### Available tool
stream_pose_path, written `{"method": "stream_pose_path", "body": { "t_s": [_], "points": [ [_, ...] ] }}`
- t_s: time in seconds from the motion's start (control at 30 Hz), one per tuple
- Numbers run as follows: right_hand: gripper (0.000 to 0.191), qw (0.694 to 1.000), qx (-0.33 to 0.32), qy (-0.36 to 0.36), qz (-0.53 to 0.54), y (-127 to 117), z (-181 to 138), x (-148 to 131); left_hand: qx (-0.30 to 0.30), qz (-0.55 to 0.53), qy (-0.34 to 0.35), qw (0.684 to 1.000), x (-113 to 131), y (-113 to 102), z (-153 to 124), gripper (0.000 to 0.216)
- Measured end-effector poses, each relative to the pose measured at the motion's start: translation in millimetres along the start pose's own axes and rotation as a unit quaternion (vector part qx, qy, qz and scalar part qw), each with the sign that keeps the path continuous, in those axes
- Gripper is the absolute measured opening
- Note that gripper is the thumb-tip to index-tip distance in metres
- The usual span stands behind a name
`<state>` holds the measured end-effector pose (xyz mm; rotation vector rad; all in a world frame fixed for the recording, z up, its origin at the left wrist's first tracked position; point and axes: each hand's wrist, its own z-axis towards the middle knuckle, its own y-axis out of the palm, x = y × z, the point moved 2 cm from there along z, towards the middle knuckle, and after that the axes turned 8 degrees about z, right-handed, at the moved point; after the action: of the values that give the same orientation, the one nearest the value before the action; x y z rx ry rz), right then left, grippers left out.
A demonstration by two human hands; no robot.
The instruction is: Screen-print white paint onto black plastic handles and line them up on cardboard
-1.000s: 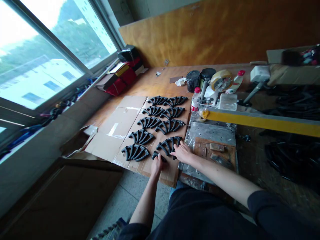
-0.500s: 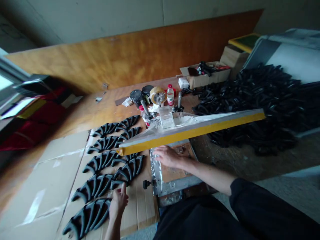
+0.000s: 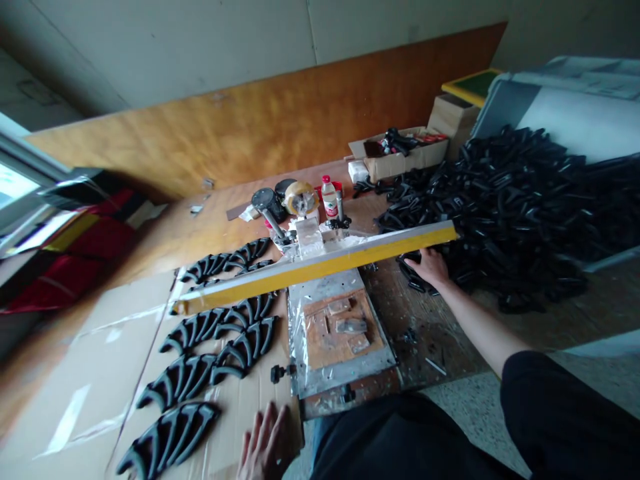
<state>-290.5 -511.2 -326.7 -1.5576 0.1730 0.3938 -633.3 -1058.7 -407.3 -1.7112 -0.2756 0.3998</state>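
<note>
My right hand (image 3: 431, 267) reaches out to the near edge of a big heap of black curved plastic parts (image 3: 515, 207) and closes around one of them. My left hand (image 3: 265, 445) lies flat with fingers spread on the brown cardboard sheet (image 3: 80, 373) near the table's front edge. Rows of the same black parts (image 3: 215, 333) are laid out on that cardboard, left of my left hand. Between my hands sits a metal plate with a wooden jig (image 3: 340, 327) under a raised yellow-edged frame (image 3: 315, 267).
Behind the frame stand a tape roll (image 3: 299, 197), a water bottle (image 3: 328, 196) and dark tins. A cardboard box (image 3: 400, 153) with small items sits at the back right. Red packages (image 3: 65, 267) lie at the far left. A plywood wall backs the table.
My view has swung right from the window to the heap. My right hand left the jig and reached to the heap. My left hand slid off the laid-out parts toward the table's front edge.
</note>
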Motion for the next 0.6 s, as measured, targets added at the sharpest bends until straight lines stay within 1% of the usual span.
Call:
{"method": "stream_pose_path", "body": {
  "t_s": [0.07,0.13,0.23,0.37,0.47,0.53,0.6],
  "points": [
    [0.057,0.999,0.003,-0.023,-0.022,3,-8,-4,0.007,0.002,-0.002,1.000,0,-5,6,0.062],
    [0.053,0.998,0.002,-0.048,-0.030,4,-17,-3,0.016,0.004,-0.021,1.000,1,-10,15,0.065],
    [0.050,0.998,-0.006,-0.065,-0.002,7,-31,4,0.002,0.005,-0.042,0.999,2,-16,32,0.071],
    [0.049,0.998,-0.015,-0.037,0.054,13,-51,13,-0.035,-0.001,-0.037,0.999,0,-23,46,0.074],
    [0.047,0.995,-0.035,-0.013,0.088,15,-67,18,-0.038,-0.015,-0.038,0.998,-2,-23,47,0.074],
    [0.051,0.991,-0.057,-0.003,0.123,15,-76,19,-0.034,-0.030,-0.039,0.998,-3,-20,46,0.075],
    [0.056,0.980,-0.100,0.008,0.173,13,-82,20,-0.034,-0.046,-0.039,0.998,-4,-17,46,0.076]
  ]
}}
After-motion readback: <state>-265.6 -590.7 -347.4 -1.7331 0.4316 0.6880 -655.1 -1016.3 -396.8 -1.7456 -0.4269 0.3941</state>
